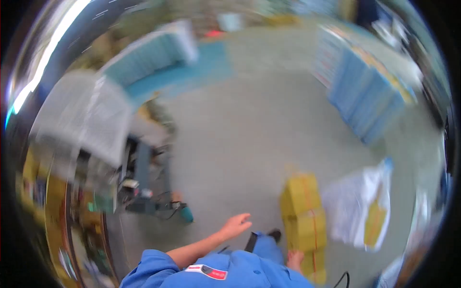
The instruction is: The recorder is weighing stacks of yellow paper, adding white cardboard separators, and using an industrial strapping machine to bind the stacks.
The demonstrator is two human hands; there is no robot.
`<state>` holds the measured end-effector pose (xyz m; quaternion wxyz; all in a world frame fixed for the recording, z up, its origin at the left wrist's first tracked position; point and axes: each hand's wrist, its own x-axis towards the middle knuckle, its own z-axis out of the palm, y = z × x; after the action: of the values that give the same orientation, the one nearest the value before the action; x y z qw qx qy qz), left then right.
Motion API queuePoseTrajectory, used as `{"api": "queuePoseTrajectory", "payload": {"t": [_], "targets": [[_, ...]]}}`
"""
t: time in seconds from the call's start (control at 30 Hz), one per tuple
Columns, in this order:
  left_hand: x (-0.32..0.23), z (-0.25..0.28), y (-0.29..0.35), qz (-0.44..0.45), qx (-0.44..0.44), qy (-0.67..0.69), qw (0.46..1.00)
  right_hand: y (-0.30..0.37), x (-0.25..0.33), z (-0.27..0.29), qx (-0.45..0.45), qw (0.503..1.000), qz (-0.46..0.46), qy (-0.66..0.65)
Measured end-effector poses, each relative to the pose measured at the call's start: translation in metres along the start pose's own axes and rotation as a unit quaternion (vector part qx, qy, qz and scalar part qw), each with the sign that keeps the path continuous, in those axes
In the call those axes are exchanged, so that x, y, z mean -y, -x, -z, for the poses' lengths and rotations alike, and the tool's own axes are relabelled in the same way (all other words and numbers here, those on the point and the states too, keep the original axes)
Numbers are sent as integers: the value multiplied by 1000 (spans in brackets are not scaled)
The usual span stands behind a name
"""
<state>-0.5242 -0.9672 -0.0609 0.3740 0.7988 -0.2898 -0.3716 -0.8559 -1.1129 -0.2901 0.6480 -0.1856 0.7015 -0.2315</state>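
My left hand [236, 225] is held out in front of my body above the floor, fingers apart and nothing in it. At the left edge of a column of yellow boxes [303, 196] is my right hand [295, 260], its fingers curled. Whether it grips the boxes or something beside them is hidden by blur. A thin red-orange strap or line runs down the boxes. Just right of them lies a white plastic sack [353, 206] with a yellow patch.
A dark wheeled machine or cart [144, 177] stands at left, near shelving [72, 230] and a pale plastic-covered stack [86, 115]. Blue-sided stacks [365, 91] stand far right. Another row of panels [149, 53] sits on a teal floor area at far left. Grey floor [235, 129] spans the middle.
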Motion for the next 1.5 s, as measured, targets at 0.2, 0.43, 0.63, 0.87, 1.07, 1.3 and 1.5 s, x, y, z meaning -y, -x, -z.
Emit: {"api": "queuePoseTrajectory", "payload": {"t": [0.2, 0.43, 0.63, 0.87, 1.07, 1.3, 1.5], "targets": [[103, 81, 198, 75, -241, 167, 953, 21, -14, -194, 372, 887, 24, 272], [213, 116, 452, 291, -544, 244, 748, 218, -200, -343, 610, 671, -92, 412], [261, 143, 523, 292, -603, 320, 670, 528, -349, -395, 715, 499, -99, 479], [349, 235, 610, 328, -636, 350, 604, 680, -493, -414, 760, 320, -104, 556], [404, 294, 690, 307, -745, 370, 462, 795, -608, -426, 737, 171, -121, 643], [509, 309, 820, 288, -792, 422, 335, 918, -774, -403, 756, 49, -110, 643], [574, 458, 1022, 284, -854, 258, 352, 1016, -904, -350, 759, 36, -173, 627]]}}
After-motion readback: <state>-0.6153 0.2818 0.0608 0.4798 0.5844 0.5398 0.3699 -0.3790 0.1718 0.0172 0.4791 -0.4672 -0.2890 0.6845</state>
